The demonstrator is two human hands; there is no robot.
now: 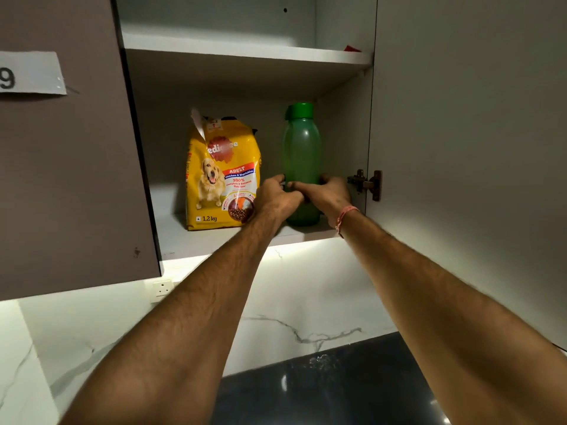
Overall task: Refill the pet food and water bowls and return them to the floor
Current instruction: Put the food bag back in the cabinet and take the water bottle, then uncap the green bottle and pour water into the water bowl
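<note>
A tall green water bottle [301, 148] with a green cap stands upright on the lower shelf [196, 240] of an open wall cabinet. Both hands wrap its lower half: my left hand [277, 197] from the left side, my right hand [326, 196] from the right, with a pink thread band on that wrist. To the left of the bottle stands a yellow dog food bag [219, 173], marked 1.2 kg, its top torn open. No bowls are in view.
The cabinet door [466, 148] hangs open on the right, its hinge [366, 184] close to my right hand. A closed brown door [67, 179] with a paper label is on the left. Below are a marble backsplash, a wall socket [162, 288] and a dark countertop [337, 391].
</note>
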